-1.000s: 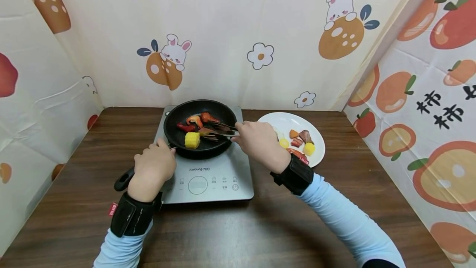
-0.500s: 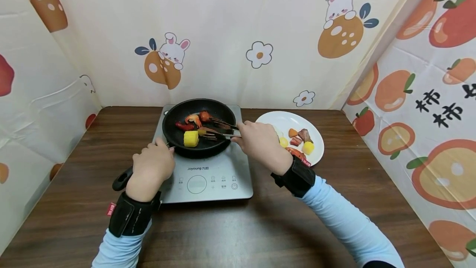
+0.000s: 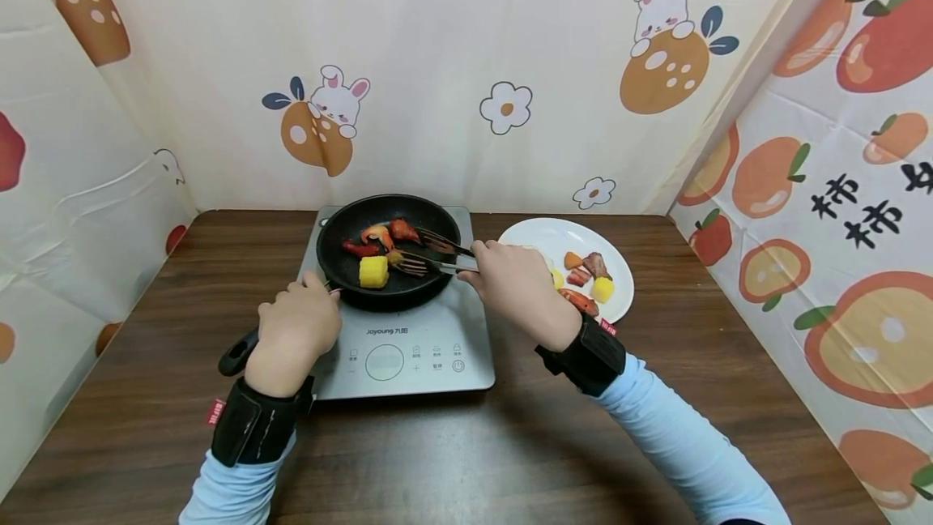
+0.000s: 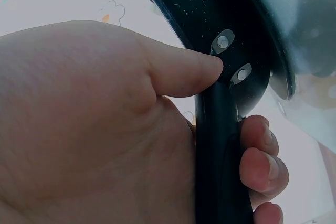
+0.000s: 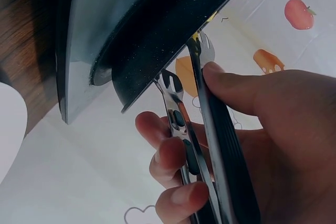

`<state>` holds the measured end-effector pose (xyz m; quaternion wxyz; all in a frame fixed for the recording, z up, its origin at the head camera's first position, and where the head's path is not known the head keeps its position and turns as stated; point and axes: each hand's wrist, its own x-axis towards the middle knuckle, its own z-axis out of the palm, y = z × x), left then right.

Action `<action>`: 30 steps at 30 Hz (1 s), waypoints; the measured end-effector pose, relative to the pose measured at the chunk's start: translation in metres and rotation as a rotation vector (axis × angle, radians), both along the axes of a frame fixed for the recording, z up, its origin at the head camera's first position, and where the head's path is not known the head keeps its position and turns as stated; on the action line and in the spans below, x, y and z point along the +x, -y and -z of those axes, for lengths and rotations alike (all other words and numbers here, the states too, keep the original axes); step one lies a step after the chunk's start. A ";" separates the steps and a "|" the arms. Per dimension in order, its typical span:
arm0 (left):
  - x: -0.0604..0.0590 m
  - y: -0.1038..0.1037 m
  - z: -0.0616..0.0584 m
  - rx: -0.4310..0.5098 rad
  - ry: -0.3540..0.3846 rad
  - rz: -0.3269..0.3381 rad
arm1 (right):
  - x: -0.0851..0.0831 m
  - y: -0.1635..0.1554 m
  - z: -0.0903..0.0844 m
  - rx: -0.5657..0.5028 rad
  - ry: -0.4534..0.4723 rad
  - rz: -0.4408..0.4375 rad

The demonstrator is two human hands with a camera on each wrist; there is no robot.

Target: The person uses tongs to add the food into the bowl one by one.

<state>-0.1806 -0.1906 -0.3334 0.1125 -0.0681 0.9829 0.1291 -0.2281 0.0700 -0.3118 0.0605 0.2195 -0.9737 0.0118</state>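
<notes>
My left hand (image 3: 299, 326) grips the black handle (image 4: 220, 145) of a frying pan (image 3: 435, 221), with the thumb laid along it near two rivets. My right hand (image 3: 517, 282) holds metal tongs (image 5: 210, 114) with fork-like tips, thumb on one arm and fingers round the other. Both tips reach over the right rim into the pan, spread apart. Inside lie a yellow corn chunk (image 3: 373, 272), a dark red piece (image 3: 361, 249), a curled orange shrimp-like piece (image 3: 378, 236) and a reddish-brown piece (image 3: 403, 230). The lower tip is beside the corn, the upper one by the reddish-brown piece.
The pan stands on a silver induction cooker (image 3: 430, 363) with a touch panel. To its right, a white plate (image 3: 625, 274) carries several food pieces, partly hidden by my right hand. Printed cloth walls (image 3: 437, 39) enclose the wooden table (image 3: 408, 460) at the back and sides.
The tongs' tips have spread wider and drawn slightly right, uncovering more of the reddish-brown piece. My right hand has shifted a little right. My left hand keeps its grip on the handle.
</notes>
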 end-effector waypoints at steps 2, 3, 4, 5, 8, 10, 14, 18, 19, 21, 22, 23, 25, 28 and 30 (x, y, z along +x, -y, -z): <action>0.000 0.000 0.000 0.002 -0.001 0.000 | 0.001 -0.002 0.001 -0.005 -0.004 -0.002; 0.000 0.001 0.001 0.003 -0.002 0.001 | 0.001 -0.003 0.001 -0.009 -0.006 -0.001; 0.001 0.001 0.001 0.004 -0.003 0.002 | 0.002 -0.003 0.001 -0.010 -0.012 -0.001; 0.001 0.001 0.001 0.006 -0.002 0.003 | 0.002 -0.004 0.001 -0.013 -0.017 0.000; 0.001 0.001 0.001 0.008 -0.003 0.004 | 0.003 -0.007 0.003 -0.033 -0.029 0.004; 0.001 0.001 0.001 0.009 -0.001 0.002 | 0.004 -0.009 0.004 -0.048 -0.042 0.006; 0.001 0.002 0.001 0.007 -0.003 0.004 | 0.004 -0.014 0.006 -0.071 -0.064 0.002; 0.001 0.002 0.002 0.007 -0.007 0.006 | 0.007 -0.020 0.004 -0.098 -0.048 0.009; 0.001 0.002 0.002 0.007 -0.008 0.006 | 0.008 -0.021 0.004 -0.105 -0.046 0.012; 0.001 0.002 0.002 0.005 -0.010 0.006 | 0.009 -0.024 0.003 -0.118 -0.040 0.024; 0.001 0.002 0.002 0.005 -0.010 0.006 | 0.010 -0.026 0.003 -0.124 -0.039 0.031; 0.001 0.002 0.002 0.004 -0.009 0.007 | 0.012 -0.028 0.004 -0.128 -0.039 0.041; 0.001 0.002 0.002 0.004 -0.008 0.007 | 0.014 -0.033 0.005 -0.139 -0.043 0.059; 0.001 0.001 0.002 0.001 -0.009 0.008 | 0.017 -0.042 0.007 -0.155 -0.059 0.083; 0.001 0.000 0.002 -0.001 -0.011 0.009 | 0.019 -0.050 0.009 -0.160 -0.083 0.095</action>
